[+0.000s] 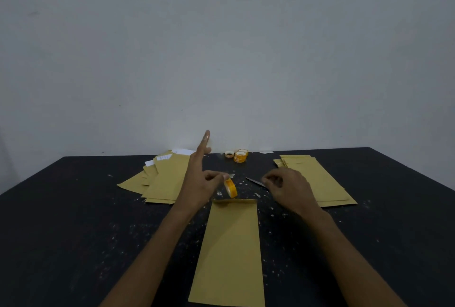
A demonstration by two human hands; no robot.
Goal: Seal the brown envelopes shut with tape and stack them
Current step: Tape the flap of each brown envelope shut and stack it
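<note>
Where the centre envelope [231, 252] lies: flat on the black table [73, 232], lengthwise before the person.
Left hand [199, 183]: just past the envelope's far left corner, thumb and a bent finger pinching the tape roll [230, 188]; forefinger straight up.
Tape roll: on edge, just over the envelope's far edge.
Right hand [288, 187]: past the far right corner, fingers curled toward the thumb; whether they pinch anything cannot be told.
Dark blade [255, 181]: beyond the far edge, beside the right fingertips.
Loose pile [162, 178]: brown envelopes, left and beyond.
Neat stack [317, 181]: right and beyond.
Spare tape rolls [239, 155]: well beyond the far edge.
</note>
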